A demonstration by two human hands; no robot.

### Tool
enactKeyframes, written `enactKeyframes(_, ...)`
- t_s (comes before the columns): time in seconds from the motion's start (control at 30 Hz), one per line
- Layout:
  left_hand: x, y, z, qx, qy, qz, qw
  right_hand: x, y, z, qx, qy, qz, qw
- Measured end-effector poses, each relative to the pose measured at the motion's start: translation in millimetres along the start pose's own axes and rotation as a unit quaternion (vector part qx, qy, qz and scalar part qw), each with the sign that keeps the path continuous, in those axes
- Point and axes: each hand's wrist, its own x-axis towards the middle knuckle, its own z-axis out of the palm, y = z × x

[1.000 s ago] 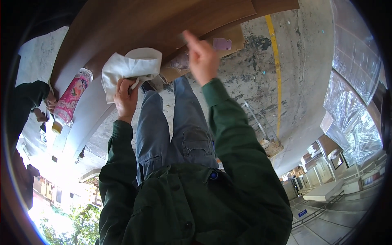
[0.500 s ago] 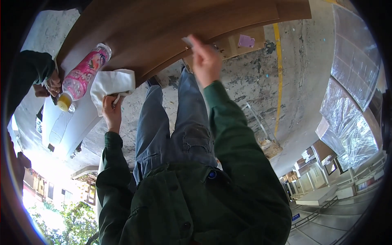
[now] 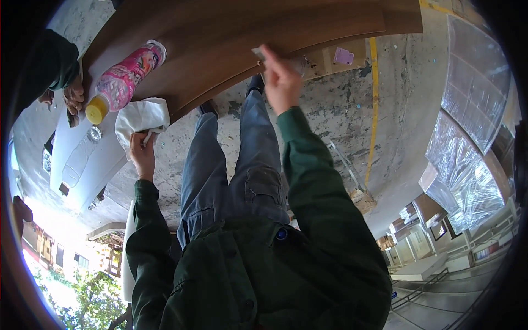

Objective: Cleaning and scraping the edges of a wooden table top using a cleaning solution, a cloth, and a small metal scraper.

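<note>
A person's left hand (image 3: 142,154) grips a white cloth (image 3: 142,116) beside the wooden counter (image 3: 231,38); the right hand (image 3: 281,82) pinches a small scraper (image 3: 258,53) at its edge, apparently mid-cleaning; wiping likely comes next.

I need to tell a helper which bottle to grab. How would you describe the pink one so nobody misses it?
Start at the brown wooden board across the top of the view. Near its left end lies the bottle, on its side, just above the white cloth in the left hand. It is pink and patterned, with a yellow cap.
</note>
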Motion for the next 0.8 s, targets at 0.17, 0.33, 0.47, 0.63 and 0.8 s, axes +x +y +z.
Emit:
enactKeyframes(0.17,-1,-1,1,0.000,0.007,0.001,1.000,39,33,-42,0.081,0.056,0.081,0.992)
enactKeyframes(0.33,0,-2,2,-0.036,0.029,0.018,0.999,-9,-9,14,0.023,0.017,0.019,0.999)
enactKeyframes(0.47,2,2,3,-0.024,0.002,-0.004,1.000,-36,-27,40,-0.014,-0.029,-0.036,0.999)
enactKeyframes(0.63,0,-3,-1,-0.035,0.013,0.001,0.999,1,3,-1,0.054,0.020,0.114,0.992)
enactKeyframes(0.8,2,4,2,-0.066,0.021,0.008,0.998,-19,-13,22,0.031,0.002,0.014,0.999)
